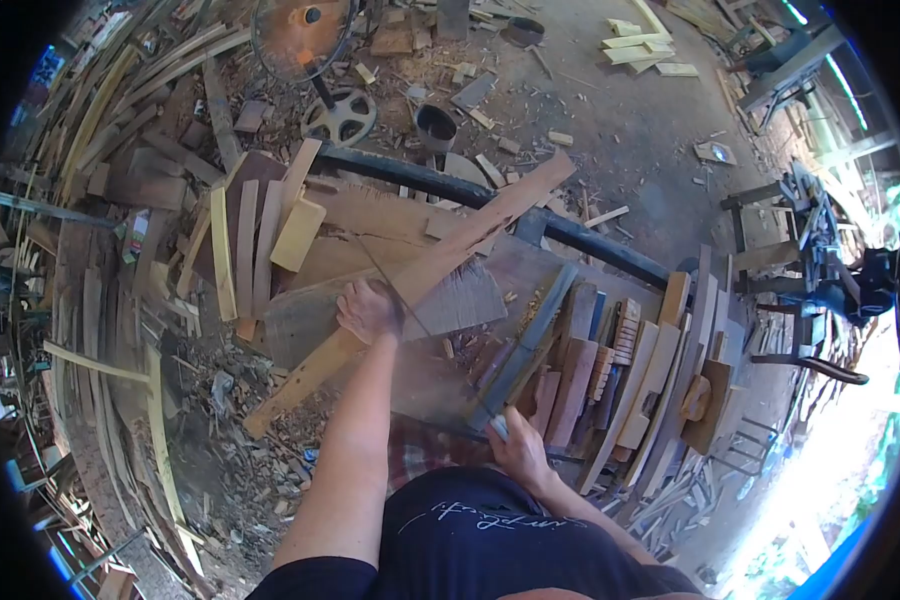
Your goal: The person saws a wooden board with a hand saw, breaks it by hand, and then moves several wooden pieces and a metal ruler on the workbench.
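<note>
A long brown plank (490,225) lies diagonally across the workbench, with a rough, split stretch along its upper part. My left hand (368,310) presses down on it near its middle, fingers curled over the wood. A thin, straight dark blade (378,262) crosses the plank right beside that hand and slants down toward my body. Close to my waist, my right hand (518,445) is closed around a pale handle in line with this blade; it looks like a handsaw, though its middle part is blurred. Under the plank is a broad grey board (475,300).
Curved wooden pieces (260,240) are stacked at the bench's left. Several wood blocks and slats (620,370) stand in a row on the right. A dark beam (410,178) runs along the far edge. Beyond it stand an orange fan (305,35) and offcuts on the floor.
</note>
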`<state>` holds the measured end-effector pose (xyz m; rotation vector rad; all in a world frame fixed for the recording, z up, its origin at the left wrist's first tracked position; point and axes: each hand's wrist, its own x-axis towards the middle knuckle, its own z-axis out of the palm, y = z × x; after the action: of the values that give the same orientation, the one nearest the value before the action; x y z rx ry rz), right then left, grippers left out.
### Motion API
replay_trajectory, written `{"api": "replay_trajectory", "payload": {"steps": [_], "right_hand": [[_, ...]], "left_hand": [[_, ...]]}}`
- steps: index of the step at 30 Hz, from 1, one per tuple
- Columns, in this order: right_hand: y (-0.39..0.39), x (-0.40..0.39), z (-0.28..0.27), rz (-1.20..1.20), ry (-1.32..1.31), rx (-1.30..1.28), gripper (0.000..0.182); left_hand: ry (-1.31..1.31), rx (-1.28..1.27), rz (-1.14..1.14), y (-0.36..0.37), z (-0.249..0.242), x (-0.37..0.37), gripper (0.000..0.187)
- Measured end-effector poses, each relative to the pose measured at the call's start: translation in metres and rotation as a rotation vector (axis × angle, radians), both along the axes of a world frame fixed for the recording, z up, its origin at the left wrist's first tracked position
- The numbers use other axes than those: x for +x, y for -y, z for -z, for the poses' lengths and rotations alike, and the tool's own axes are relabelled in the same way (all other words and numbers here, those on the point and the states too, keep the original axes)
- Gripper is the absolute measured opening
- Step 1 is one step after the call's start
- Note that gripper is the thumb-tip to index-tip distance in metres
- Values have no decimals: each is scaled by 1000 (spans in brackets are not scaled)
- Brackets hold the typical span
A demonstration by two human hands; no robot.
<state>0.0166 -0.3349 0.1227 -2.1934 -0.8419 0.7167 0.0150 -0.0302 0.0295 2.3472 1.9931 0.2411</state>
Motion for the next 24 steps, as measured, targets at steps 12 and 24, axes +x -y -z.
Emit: {"api": "replay_trajectory", "payload": {"steps": [12,24], "right_hand": [[0,5,-4,1,-75,52,27],[-84,19,16,15,15,153,26]], "left_hand": [[62,-57,1,0,-21,5,19],[118,-4,0,-1,-5,2,22]]}}
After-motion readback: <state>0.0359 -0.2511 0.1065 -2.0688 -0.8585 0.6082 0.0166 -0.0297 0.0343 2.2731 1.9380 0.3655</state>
